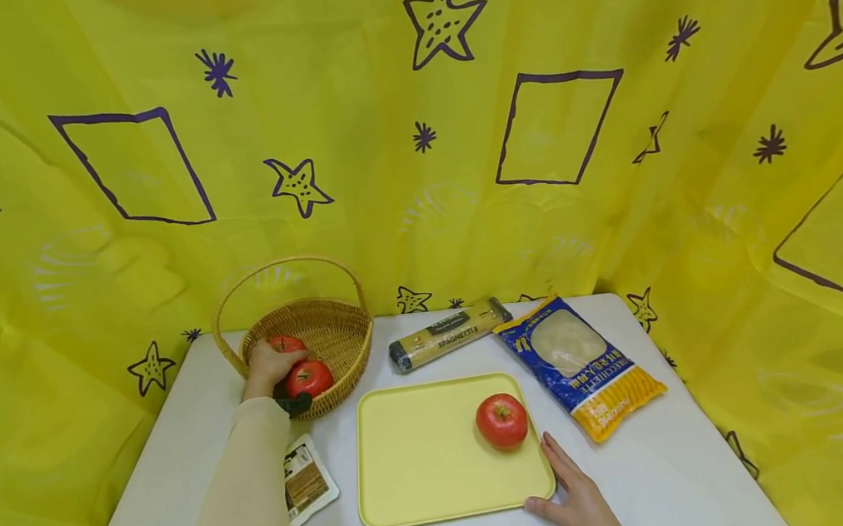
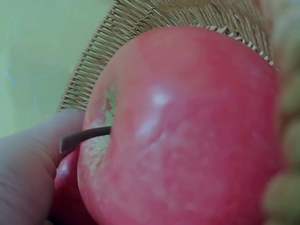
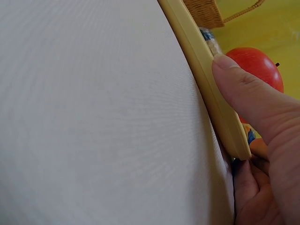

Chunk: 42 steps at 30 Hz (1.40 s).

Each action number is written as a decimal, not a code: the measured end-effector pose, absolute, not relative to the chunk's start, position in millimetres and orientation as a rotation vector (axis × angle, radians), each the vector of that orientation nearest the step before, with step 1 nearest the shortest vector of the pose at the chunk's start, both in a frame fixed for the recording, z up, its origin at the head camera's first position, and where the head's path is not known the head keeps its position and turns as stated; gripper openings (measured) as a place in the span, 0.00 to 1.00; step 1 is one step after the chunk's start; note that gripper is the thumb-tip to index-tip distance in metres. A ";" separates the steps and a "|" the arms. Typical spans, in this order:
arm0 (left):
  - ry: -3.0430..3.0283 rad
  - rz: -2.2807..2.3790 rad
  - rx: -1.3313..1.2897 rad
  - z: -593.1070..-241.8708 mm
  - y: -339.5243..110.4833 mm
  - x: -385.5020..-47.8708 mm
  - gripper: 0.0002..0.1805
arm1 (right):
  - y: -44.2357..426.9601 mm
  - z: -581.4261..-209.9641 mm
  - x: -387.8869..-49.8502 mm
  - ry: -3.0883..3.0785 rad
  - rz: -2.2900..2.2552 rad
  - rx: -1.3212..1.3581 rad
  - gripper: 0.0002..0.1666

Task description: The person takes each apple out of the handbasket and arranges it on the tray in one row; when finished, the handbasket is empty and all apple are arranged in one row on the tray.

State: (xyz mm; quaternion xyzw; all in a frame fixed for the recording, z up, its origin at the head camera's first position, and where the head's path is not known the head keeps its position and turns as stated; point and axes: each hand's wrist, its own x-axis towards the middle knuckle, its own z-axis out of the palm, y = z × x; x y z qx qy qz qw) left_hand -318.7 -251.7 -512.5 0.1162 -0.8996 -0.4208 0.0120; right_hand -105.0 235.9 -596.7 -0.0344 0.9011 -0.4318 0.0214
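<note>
In the head view my left hand (image 1: 271, 366) reaches into the wicker basket (image 1: 354, 348), its fingers curled over the back red apple (image 1: 287, 342). A second red apple (image 1: 310, 379) lies in front of it. Close up in the left wrist view, a big red apple (image 2: 183, 126) with a stem hides much of the hand (image 2: 33, 164); part of a darker red apple (image 2: 70, 192) shows beside the fingers. My right hand (image 1: 581, 504) holds the near right corner of the yellow tray (image 1: 423, 455), thumb (image 3: 234, 75) against its rim (image 3: 211, 84). One red apple (image 1: 501, 421) sits on the tray's right side.
Behind the tray lies a spaghetti pack (image 1: 449, 336). A blue and orange orecchiette bag (image 1: 581, 366) is to its right. A flat brown and white package (image 1: 308, 482) lies left of the tray, partly behind my left sleeve. The basket's tall handle (image 1: 286, 261) arches above it.
</note>
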 end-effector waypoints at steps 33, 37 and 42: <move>-2.518 -1.447 0.154 -446.3 -222.3 -285.8 0.51 | 233.1 -598.0 -102.6 2.858 -1.336 -0.150 0.58; -2.514 -1.503 0.023 -428.4 -207.7 -267.5 0.50 | 234.1 -596.3 -101.7 2.820 -1.348 -0.122 0.59; -2.513 -1.527 -0.139 -414.5 -190.4 -247.6 0.49 | 233.4 -595.3 -101.6 2.835 -1.357 -0.140 0.58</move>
